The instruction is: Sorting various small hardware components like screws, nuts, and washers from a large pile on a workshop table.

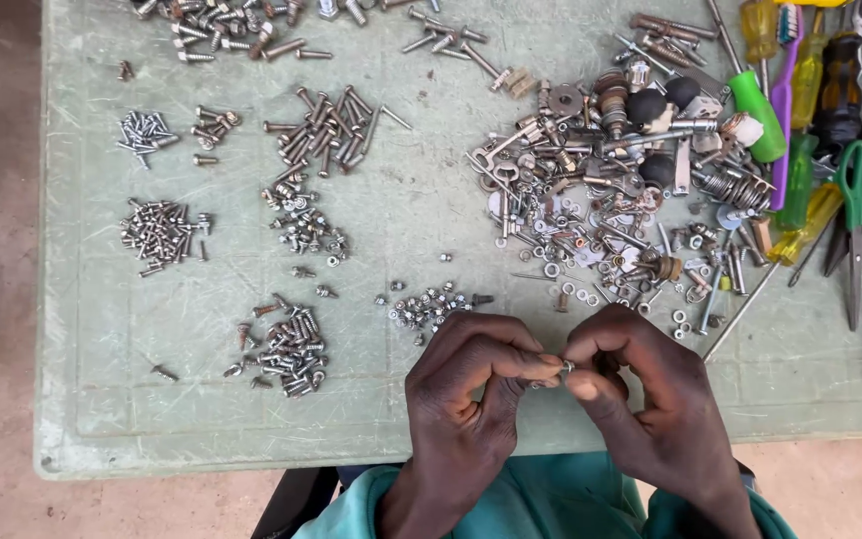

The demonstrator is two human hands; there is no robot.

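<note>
Fingertips of the left hand (471,384) and right hand (641,389) pinch a small bolt (557,373) between them, just below the nut pile (429,304).

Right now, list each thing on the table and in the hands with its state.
left hand: pinching a small fastener
right hand: pinching the same fastener
fastener: held between both hands' fingertips
screw piles: sorted in separate heaps
mixed hardware: unsorted heap
scissors: shut, lying flat
screwdrivers: lying together

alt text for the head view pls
Both hands, left hand and right hand, pinch a small metal fastener between fingertips over a green table with sorted screw piles, a mixed hardware heap and screwdrivers.
</note>
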